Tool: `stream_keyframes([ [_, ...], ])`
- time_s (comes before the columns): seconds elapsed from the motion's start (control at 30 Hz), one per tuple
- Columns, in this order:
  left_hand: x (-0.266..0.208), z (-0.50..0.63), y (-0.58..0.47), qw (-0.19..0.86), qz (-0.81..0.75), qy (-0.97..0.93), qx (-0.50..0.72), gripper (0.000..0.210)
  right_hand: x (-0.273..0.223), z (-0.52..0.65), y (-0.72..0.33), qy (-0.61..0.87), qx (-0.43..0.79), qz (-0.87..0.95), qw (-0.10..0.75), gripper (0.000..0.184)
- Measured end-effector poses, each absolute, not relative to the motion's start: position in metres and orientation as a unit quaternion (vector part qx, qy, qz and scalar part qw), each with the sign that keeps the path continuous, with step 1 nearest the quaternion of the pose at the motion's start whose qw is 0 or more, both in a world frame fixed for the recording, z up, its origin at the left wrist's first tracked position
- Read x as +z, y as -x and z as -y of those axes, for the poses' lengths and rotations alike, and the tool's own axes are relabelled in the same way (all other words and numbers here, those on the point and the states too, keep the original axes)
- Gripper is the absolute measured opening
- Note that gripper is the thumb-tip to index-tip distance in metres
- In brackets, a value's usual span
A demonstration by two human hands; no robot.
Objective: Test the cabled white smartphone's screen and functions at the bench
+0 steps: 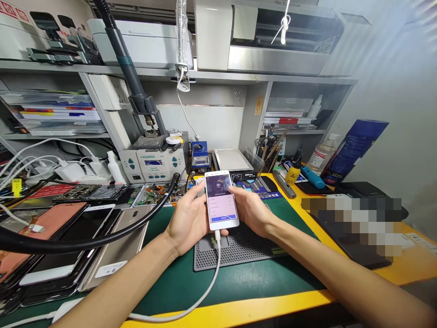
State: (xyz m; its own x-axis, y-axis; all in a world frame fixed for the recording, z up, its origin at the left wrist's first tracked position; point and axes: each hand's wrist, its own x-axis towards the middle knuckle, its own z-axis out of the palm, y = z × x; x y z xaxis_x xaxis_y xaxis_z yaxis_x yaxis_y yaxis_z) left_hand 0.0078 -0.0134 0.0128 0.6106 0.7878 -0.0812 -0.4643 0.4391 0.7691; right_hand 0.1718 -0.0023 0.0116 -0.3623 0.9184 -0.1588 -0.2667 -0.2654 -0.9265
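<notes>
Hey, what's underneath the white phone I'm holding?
Below the white phone, a gray perforated mat lies on a green mat; your left hand is partly behind the phone. The phone's back and whatever it blocks are hidden.

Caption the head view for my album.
Left hand holds a lit white phone, cable plugged in, right hand at its edge.

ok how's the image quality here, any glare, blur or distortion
Head view: haze and pale streaks over the wall at upper right; wide-angle stretching towards the edges; a pixelated patch hiding part of the table's right side; the phone's screen lit, its small text unreadable.
</notes>
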Motion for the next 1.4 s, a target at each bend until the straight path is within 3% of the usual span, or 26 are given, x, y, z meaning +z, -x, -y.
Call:
stream_keyframes([
  [1.07, 0.0082, 0.0102, -0.0083, 0.809, -0.232, -0.362, 0.401, 0.041, 0.0083, 0.0025, -0.1741, 0.353, 0.711, 0.445, 0.415, 0.041],
  [1.4, 0.0056, 0.0094, -0.0088, 0.811, -0.224, -0.367, 0.396, 0.044, 0.0091, 0.002, -0.1741, 0.349, 0.714, 0.443, 0.414, 0.04],
])
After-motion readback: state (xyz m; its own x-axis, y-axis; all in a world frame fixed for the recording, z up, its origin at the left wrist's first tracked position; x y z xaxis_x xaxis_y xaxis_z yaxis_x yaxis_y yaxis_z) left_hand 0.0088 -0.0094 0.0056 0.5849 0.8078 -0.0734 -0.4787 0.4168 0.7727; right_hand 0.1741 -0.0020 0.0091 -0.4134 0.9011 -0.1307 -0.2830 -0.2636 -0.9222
